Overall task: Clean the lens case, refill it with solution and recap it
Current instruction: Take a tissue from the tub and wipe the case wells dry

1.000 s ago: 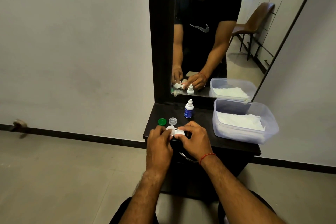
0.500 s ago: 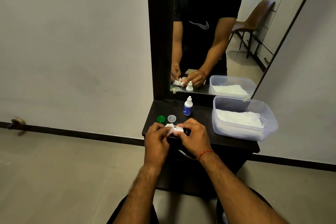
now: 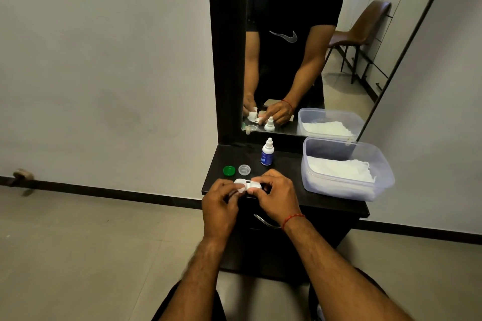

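Hands have barely moved over the last second in the head view, the only view: both stay at the near edge of the black tabletop (image 3: 287, 177), closed in on the white lens case (image 3: 251, 185) held between them just above it. The right hand (image 3: 277, 198) pinches the case's right end with curled fingers and thumb. The left hand (image 3: 219, 206) has its fingers curled round a small white tissue wad (image 3: 240, 189) pressed at the left well. The mirror (image 3: 287, 60) behind shows the same wad in that hand. Compared with the earlier frames, a little more of the case's top shows between the fingertips, which I read as wiping continuing rather than finished. The green cap (image 3: 229, 171) and clear cap (image 3: 244, 169) lie just beyond the hands, untouched, and the solution bottle (image 3: 267, 155) stands capped farther back, left of the tissue tub (image 3: 339, 190). Refilling and recapping are therefore still to come.
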